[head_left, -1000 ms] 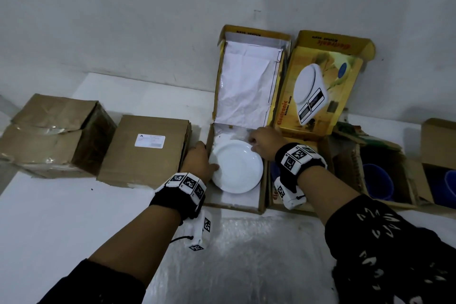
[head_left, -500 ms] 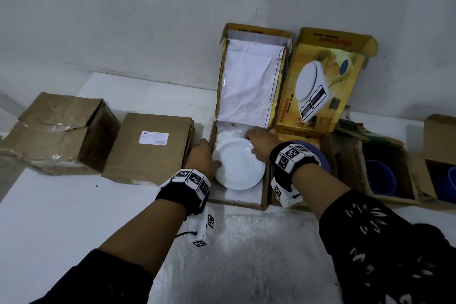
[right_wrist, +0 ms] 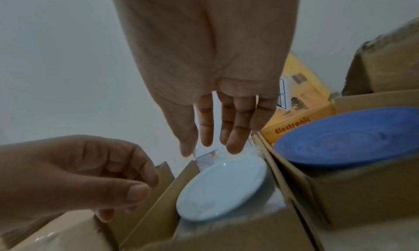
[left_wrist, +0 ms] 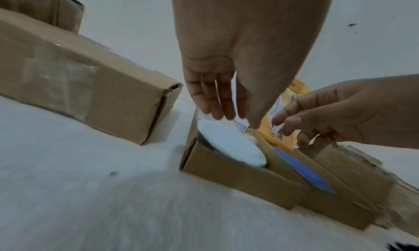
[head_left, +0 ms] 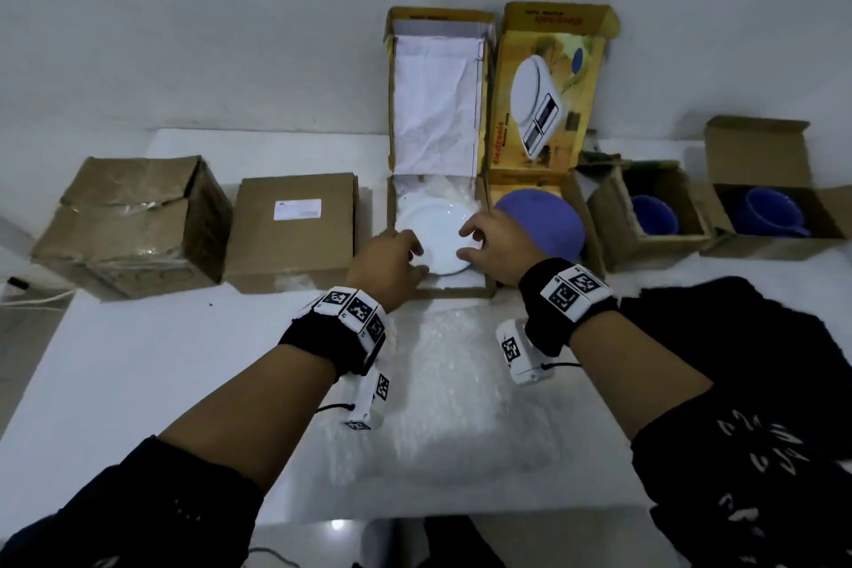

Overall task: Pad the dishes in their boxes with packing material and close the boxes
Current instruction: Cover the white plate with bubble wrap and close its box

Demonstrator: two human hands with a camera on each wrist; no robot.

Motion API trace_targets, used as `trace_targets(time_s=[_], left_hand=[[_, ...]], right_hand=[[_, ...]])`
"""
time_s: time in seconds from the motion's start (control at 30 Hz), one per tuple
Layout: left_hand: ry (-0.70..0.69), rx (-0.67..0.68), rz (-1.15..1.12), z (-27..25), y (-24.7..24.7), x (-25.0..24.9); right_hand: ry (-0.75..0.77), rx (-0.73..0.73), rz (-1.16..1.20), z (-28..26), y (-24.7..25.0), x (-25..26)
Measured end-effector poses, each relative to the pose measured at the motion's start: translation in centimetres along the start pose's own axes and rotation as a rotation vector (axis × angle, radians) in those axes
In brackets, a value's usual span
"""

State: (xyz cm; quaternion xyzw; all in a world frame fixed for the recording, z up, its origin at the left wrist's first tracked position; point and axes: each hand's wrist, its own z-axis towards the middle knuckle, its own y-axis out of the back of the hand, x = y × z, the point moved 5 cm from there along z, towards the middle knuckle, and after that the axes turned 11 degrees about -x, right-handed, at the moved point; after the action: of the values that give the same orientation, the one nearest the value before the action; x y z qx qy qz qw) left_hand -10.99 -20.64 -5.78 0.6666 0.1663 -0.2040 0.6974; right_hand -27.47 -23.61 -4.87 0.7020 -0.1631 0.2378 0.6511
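Observation:
A white plate (head_left: 435,231) lies in an open cardboard box (head_left: 454,291) on white padding; the box's lid (head_left: 435,106), lined with white paper, stands upright against the wall. My left hand (head_left: 410,251) hovers at the plate's left front edge with loosely curled fingers and holds nothing. My right hand (head_left: 470,242) hovers at the right front edge, fingers relaxed and empty. In the wrist views the plate (right_wrist: 222,188) sits just below the straight fingers of my right hand (right_wrist: 215,143) and my left hand (left_wrist: 224,111). A bubble wrap sheet (head_left: 438,383) lies on the table under my wrists.
A blue plate (head_left: 539,221) fills the yellow box to the right. Further right, two open boxes hold blue cups (head_left: 652,212) (head_left: 770,212). Two closed cardboard boxes (head_left: 290,231) (head_left: 133,217) stand to the left. A black cloth (head_left: 737,327) lies at the right.
Both hands have come off the plate's side and far rim and drawn back toward me to its front edge. The plate stays in its box.

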Motion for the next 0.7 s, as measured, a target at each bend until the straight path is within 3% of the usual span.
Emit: trace_targets(time_s=[0.1,0.23,0.37,0.5,0.7], left_hand=[[-0.123,0.196,0.047,-3.3,-1.6,-0.6],[-0.151,0.349,0.123,-6.7,-3.9,-0.3],[-0.157,0.356,0.212,-8.1,-5.3,0.1],[-0.156,0.347,0.201,-8.7,-5.7,-0.1],[-0.145,0.279,-0.114,-8.8,-4.5,-1.2]], right_hand=[[-0.03,0.062,-0.074,-4.8,-0.8,0.3],[-0.198,0.198,-0.216,-10.5,-3.7,-1.1],[-0.365,0.099,-0.158,-14.0,-6.1,-2.4],[-0.373,-0.055,-0.116,-15.7,-6.8,-2.3],[-0.362,-0.154,-0.068,-16.9,-5.8,-1.9]])
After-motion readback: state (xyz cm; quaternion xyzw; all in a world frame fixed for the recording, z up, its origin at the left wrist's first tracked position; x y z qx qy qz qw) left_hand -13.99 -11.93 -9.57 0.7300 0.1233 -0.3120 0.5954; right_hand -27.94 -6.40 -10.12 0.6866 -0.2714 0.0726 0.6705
